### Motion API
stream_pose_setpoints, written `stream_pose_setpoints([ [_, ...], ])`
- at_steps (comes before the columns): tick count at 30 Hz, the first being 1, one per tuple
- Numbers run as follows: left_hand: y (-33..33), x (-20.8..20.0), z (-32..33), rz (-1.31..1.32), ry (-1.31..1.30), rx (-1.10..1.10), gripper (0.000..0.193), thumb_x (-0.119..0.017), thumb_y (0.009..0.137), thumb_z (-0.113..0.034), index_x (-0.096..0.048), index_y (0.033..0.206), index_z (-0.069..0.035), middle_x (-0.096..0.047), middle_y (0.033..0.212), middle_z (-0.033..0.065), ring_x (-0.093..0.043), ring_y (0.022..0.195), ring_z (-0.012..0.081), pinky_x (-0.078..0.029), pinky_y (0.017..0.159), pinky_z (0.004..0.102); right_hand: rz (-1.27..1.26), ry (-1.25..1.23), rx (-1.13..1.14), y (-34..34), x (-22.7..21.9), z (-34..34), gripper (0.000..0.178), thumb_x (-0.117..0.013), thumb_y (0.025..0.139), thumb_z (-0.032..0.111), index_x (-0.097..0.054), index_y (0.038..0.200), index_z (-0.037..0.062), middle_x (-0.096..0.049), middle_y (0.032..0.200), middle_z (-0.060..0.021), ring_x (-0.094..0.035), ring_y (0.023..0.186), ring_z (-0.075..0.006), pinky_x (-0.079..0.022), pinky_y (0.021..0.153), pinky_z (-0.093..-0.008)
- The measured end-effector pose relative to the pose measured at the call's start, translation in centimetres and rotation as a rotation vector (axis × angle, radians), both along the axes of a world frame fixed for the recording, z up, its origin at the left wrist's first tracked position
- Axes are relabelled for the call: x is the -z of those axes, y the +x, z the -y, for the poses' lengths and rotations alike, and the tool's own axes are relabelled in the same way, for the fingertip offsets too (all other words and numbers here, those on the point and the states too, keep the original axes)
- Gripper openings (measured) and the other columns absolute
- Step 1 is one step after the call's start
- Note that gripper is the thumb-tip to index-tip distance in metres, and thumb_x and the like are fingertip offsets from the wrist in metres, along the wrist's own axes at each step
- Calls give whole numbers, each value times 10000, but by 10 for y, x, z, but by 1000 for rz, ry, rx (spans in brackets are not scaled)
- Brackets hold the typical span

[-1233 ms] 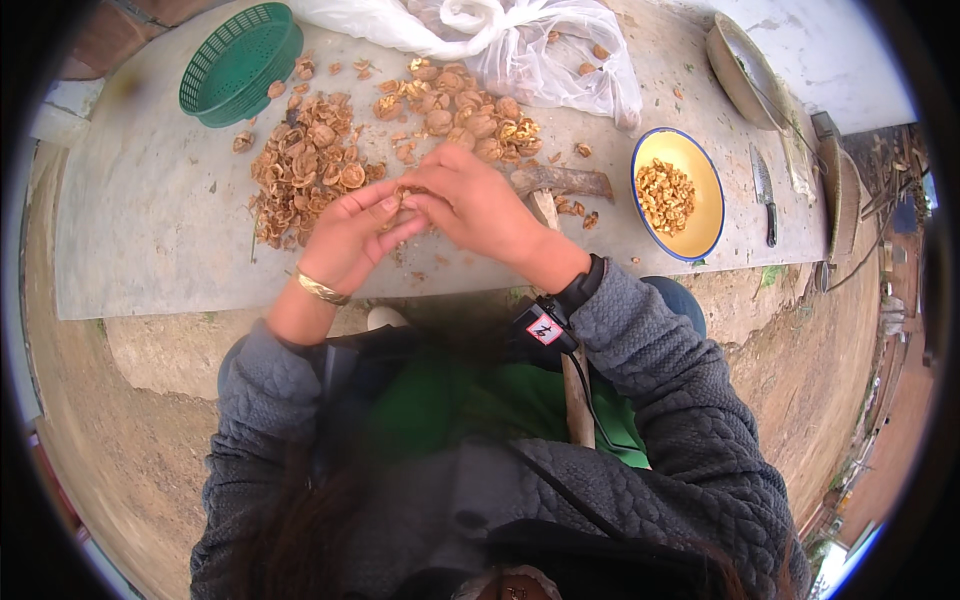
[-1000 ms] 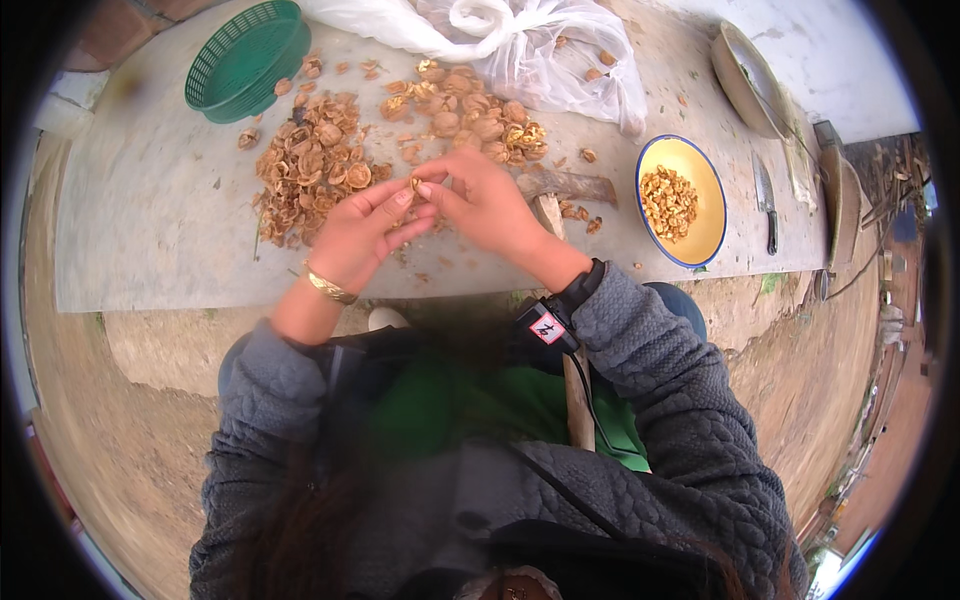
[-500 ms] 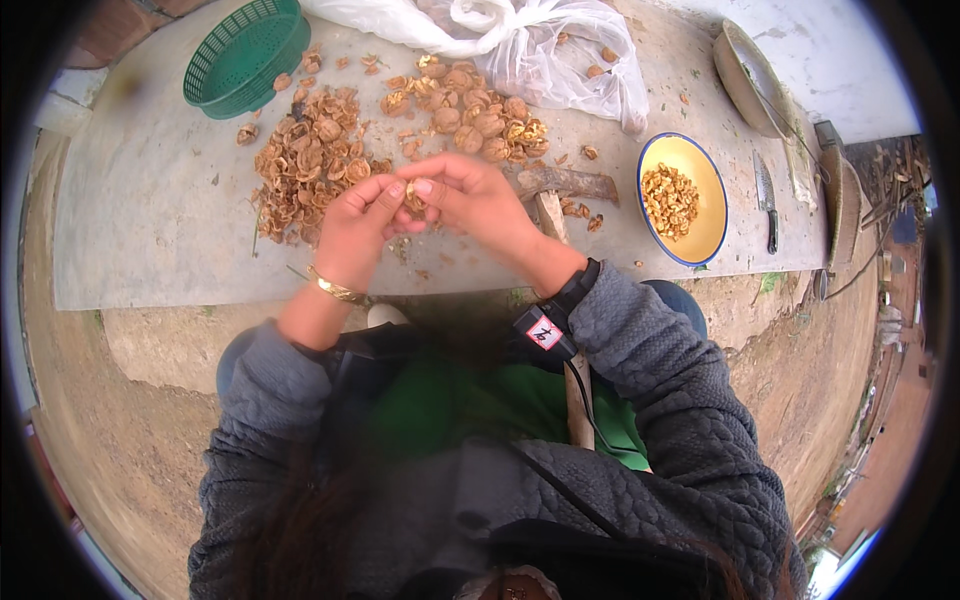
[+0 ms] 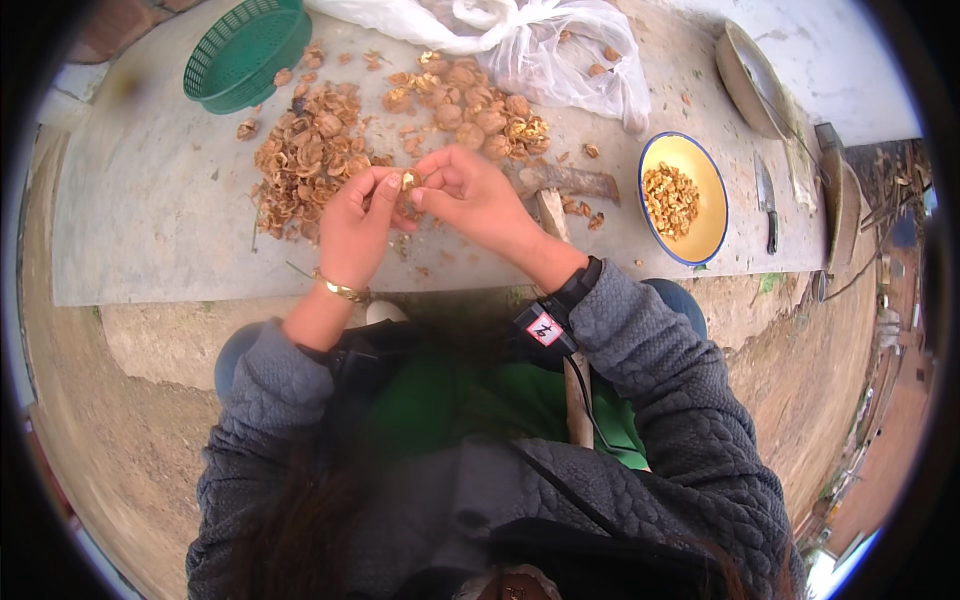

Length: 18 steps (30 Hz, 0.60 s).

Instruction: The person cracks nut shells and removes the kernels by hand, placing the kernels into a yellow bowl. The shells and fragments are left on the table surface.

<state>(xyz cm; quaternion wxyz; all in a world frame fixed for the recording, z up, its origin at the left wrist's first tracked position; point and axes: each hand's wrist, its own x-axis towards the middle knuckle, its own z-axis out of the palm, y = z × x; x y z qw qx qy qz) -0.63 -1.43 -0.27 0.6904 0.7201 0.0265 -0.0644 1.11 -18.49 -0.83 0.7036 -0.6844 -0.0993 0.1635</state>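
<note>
A cracked walnut piece (image 4: pixel 409 181) is pinched between the fingertips of my left hand (image 4: pixel 358 222), with pale kernel showing. My right hand (image 4: pixel 474 203) meets it from the other side, thumb and fingers pressed at the same piece. Both hands are above the near part of the table, close to a heap of broken walnut shells (image 4: pixel 305 150) on their left. Beyond them lies a pile of walnuts (image 4: pixel 470 105), some whole and some cracked. To the right stands a yellow bowl (image 4: pixel 707 190) with a blue rim, holding walnut kernels (image 4: pixel 669 200).
A wooden-handled hammer (image 4: pixel 570 181) rests right of my hands. Farther right are a knife (image 4: pixel 766 200) and a shallow round pan (image 4: pixel 750 80). A green basket (image 4: pixel 240 60) stands at the far left, and a white plastic bag (image 4: pixel 570 60) lies at the back.
My right fingers have shifted slightly away from the left thumb, and the walnut piece has been turned and raised a little, so more of it shows.
</note>
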Motion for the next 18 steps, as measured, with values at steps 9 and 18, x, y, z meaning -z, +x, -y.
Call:
stream_pose_setpoints([
  [9,-1,5,5,450,487,18,115,-619,933,-142,-653,934,-32,-629,798,73,-667,631,149,-494,529,237,-37,43,43,1,18,-6,201,-636,855,43,-488,984,0,-604,815,-43,-570,728,-81,-470,621,-243],
  [18,0,10,4,86,165,53,142,-599,954,-145,-633,1003,-17,-634,786,50,-615,539,113,-470,502,234,13,-175,117,-4,19,-4,116,-552,876,56,-531,982,15,-588,732,-11,-558,658,-108,-464,583,-301],
])
